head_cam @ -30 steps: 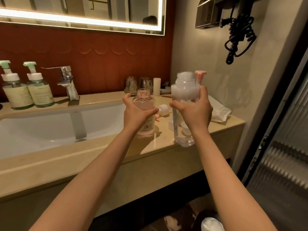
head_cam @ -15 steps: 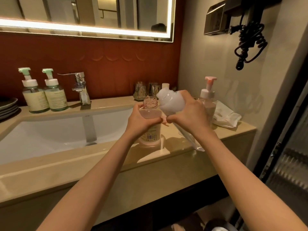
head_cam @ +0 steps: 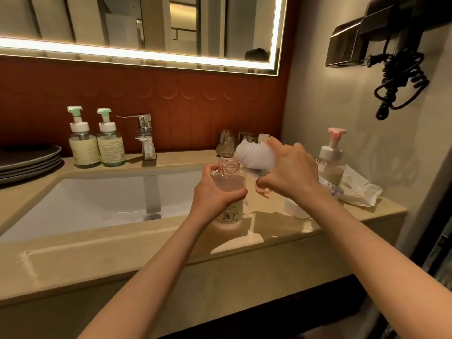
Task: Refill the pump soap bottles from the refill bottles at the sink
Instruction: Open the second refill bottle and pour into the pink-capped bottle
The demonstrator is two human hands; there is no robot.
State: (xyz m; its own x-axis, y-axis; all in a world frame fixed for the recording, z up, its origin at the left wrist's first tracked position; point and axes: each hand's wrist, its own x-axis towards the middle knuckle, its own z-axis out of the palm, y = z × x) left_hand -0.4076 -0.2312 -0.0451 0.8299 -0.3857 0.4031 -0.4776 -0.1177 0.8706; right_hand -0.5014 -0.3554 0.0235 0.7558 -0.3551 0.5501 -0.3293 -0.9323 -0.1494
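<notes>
An uncapped clear soap bottle (head_cam: pixel 229 177) with pinkish liquid stands on the counter (head_cam: pixel 146 245) right of the sink. My left hand (head_cam: pixel 215 192) grips it around the middle. My right hand (head_cam: pixel 288 171) holds a clear refill bottle (head_cam: pixel 255 152) with a white band, tipped steeply left so its mouth sits just over the open neck. A pink-topped pump bottle (head_cam: pixel 331 157) stands farther right. Two green-topped pump bottles (head_cam: pixel 84 140) (head_cam: pixel 110 140) stand at the back left of the basin.
A chrome faucet (head_cam: pixel 145 135) rises behind the white sink basin (head_cam: pixel 97 199). Dark plates (head_cam: pixel 29 160) are stacked at far left. Glasses (head_cam: pixel 226 141) stand by the back wall, a crumpled white packet (head_cam: pixel 359 192) lies at right, and a coiled black cord (head_cam: pixel 401 79) hangs on the wall.
My right hand lifted the refill bottle from upright and tipped it left over the open soap bottle. My left hand kept hold of the soap bottle. The view moved closer and right.
</notes>
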